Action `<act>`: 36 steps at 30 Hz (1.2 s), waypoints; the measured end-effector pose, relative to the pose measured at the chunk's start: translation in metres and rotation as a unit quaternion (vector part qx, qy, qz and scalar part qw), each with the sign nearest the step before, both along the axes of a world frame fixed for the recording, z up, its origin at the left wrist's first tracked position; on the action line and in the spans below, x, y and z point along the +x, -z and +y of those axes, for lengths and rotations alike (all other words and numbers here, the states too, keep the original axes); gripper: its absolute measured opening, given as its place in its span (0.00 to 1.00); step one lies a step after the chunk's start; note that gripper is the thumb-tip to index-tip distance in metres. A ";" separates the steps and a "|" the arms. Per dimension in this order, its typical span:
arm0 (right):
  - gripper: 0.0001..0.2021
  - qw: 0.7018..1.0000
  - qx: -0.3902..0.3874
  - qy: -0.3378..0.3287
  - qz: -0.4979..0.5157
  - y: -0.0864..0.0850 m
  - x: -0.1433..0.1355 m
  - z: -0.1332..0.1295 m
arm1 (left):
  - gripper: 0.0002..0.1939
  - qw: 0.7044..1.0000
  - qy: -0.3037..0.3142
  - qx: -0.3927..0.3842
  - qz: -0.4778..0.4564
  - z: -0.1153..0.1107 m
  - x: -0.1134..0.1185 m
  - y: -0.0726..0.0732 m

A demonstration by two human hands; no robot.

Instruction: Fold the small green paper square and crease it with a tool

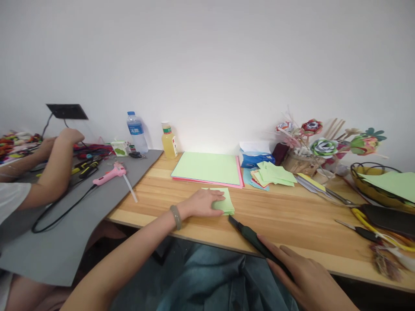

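Note:
My left hand [205,203], with a pale bracelet [175,217] at its wrist, lies flat with fingers apart on a small stack of light green paper [227,201]. The stack rests near the front edge of the wooden table. In my right hand [301,272] is a dark utility knife [251,235], its handle running under my fingers. The knife's tip points up and left, close to the stack's lower right corner; I cannot tell whether it touches. Behind the stack lie large sheets of coloured paper [207,167], green on top.
Loose paper pieces [275,173] and a tissue pack [255,156] lie right of the sheets. Farther right are scissors [337,196], paper flowers [324,147] and a yellow basket [366,183]. A juice bottle [169,142], pink glue gun [110,175] and a co-worker's arm [61,160] are leftward.

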State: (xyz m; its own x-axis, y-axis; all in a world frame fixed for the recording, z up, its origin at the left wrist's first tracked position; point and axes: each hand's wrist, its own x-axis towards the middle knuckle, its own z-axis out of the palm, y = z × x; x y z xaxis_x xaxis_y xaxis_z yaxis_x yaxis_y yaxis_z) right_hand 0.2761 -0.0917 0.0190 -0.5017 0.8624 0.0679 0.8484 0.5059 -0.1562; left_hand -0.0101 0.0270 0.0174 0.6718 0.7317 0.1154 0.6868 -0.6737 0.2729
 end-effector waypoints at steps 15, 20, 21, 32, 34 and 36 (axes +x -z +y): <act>0.23 0.998 0.049 0.008 -0.032 0.006 -0.006 0.006 | 0.27 1.000 0.002 0.012 0.007 -0.002 0.001 -0.003; 0.23 0.999 0.047 0.006 -0.021 0.005 -0.007 0.003 | 0.21 1.000 -0.001 0.028 0.011 0.000 0.002 -0.001; 0.23 0.999 0.045 0.005 -0.018 0.005 -0.008 0.003 | 0.20 0.999 -0.003 0.032 0.013 0.000 0.003 0.001; 0.23 0.998 0.043 0.029 -0.032 0.006 -0.013 0.002 | 0.37 0.997 0.026 0.050 0.047 0.000 0.004 0.012; 0.23 0.999 0.036 0.031 -0.025 0.006 -0.012 0.002 | 0.46 0.998 0.019 0.044 0.048 -0.003 0.006 0.008; 0.23 0.999 0.026 0.030 -0.017 0.006 -0.011 0.003 | 0.45 0.998 0.012 0.037 0.053 -0.004 0.007 0.004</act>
State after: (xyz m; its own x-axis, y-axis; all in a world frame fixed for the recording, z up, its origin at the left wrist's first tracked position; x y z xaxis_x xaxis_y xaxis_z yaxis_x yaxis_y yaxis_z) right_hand 0.2646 -0.0889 0.0134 -0.4517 0.8869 0.0964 0.8821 0.4602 -0.1011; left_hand -0.0032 0.0226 0.0137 0.7001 0.7075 0.0961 0.6927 -0.7057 0.1488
